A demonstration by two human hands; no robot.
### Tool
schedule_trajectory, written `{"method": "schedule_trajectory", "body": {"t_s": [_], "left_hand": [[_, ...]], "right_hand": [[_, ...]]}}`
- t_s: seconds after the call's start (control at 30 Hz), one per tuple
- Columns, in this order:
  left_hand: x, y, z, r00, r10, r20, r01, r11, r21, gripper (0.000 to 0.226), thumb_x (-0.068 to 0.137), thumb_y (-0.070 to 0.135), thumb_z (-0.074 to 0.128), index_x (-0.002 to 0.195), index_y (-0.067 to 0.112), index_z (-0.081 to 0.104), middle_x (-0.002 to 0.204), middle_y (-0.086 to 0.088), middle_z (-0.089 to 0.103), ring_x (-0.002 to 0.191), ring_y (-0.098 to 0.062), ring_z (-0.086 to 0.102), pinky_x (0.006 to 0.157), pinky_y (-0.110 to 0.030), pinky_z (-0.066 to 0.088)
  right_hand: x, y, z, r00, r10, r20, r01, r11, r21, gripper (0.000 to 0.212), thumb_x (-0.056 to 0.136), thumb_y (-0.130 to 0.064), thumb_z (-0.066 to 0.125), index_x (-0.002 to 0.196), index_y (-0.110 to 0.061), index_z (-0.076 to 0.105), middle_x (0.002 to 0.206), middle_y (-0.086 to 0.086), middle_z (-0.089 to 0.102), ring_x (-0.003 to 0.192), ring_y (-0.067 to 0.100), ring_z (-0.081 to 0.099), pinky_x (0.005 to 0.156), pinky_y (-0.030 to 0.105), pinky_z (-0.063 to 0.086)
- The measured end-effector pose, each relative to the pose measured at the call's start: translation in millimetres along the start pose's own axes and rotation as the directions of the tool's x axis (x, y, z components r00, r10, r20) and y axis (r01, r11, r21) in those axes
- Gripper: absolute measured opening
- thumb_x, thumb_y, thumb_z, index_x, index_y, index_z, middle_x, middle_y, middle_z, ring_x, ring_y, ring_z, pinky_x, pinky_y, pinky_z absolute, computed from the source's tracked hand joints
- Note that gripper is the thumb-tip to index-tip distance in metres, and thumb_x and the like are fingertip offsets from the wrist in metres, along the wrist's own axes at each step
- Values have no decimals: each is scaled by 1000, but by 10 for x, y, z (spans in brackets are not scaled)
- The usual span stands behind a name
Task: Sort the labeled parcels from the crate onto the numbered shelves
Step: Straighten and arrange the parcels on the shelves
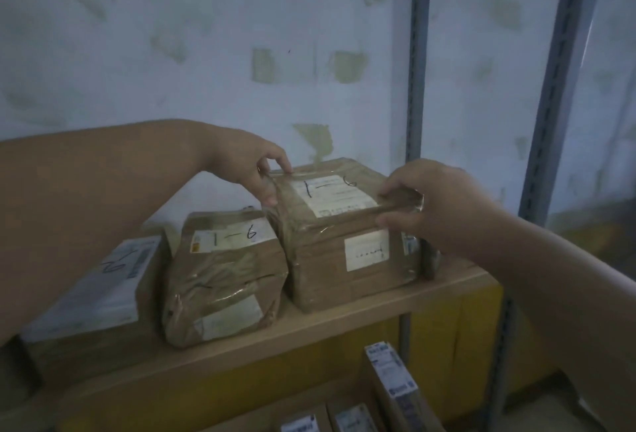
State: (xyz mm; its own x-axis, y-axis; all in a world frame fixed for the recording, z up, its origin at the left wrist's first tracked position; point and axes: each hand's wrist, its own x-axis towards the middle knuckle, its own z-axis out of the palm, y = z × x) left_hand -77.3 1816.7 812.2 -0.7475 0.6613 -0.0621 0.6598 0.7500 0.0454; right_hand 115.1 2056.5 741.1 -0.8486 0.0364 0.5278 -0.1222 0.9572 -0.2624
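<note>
A brown taped parcel (347,239) marked "1-6" stands on the wooden shelf (344,314) at its right end. My left hand (251,166) grips the parcel's top left edge, fingers on top and thumb on the side. My right hand (426,201) grips its top right corner with curled fingers. To its left sits a smaller brown parcel (223,280), also marked "1-6", and further left a box with a white label (99,290) lies partly behind my left forearm.
Grey metal uprights (418,53) (557,104) rise behind and right of the shelf. On the lower shelf, several labelled boxes (392,387) stand in front of a yellow panel (457,321). A pale blotched wall fills the background.
</note>
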Motion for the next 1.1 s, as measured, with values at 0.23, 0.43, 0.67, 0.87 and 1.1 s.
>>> {"method": "schedule_trajectory", "body": {"t_s": [0.23, 0.43, 0.67, 0.87, 1.1], "left_hand": [[4, 0, 10, 999, 39, -9, -39, 999, -12, 66, 69, 49, 87, 128, 44, 56, 116, 11, 65, 107, -9, 59, 102, -39, 46], [-28, 10, -49, 996, 61, 59, -61, 998, -3, 90, 50, 71, 85, 131, 49, 52, 127, 6, 63, 115, -12, 58, 107, -42, 44], [80, 277, -270, 980, 43, 195, -35, 999, -41, 77, 77, 10, 85, 137, 43, 51, 145, -3, 50, 130, -22, 51, 99, -35, 44], [290, 775, -336, 975, 95, 201, -88, 995, -45, 58, 89, 8, 72, 136, 38, 56, 137, -2, 58, 121, -15, 53, 91, -25, 40], [726, 1405, -291, 974, 203, 98, -213, 972, 102, 43, 94, 56, 57, 136, 48, 52, 136, 10, 59, 124, -11, 51, 115, -44, 32]], "right_hand": [[-93, -77, 9, 997, 60, -40, -59, 998, 26, 29, 75, -40, 82, 96, -43, 63, 100, -19, 60, 92, 2, 57, 79, 21, 47], [-191, -100, 47, 993, 100, -61, -100, 995, 16, 39, 81, -41, 76, 117, -37, 62, 115, -17, 58, 101, 4, 55, 87, 25, 46], [-436, 160, -221, 972, 177, -152, -175, 984, 28, 41, 81, -44, 75, 118, -40, 60, 113, -18, 56, 101, 3, 53, 86, 25, 46], [-442, 543, -394, 978, 181, -102, -182, 983, -9, 34, 79, -37, 78, 106, -45, 58, 111, -20, 57, 97, 2, 54, 83, 23, 47], [-368, 974, -484, 982, 178, -70, -181, 982, -49, 47, 79, -46, 76, 121, -42, 58, 117, -19, 53, 98, 0, 49, 87, 23, 44]]}}
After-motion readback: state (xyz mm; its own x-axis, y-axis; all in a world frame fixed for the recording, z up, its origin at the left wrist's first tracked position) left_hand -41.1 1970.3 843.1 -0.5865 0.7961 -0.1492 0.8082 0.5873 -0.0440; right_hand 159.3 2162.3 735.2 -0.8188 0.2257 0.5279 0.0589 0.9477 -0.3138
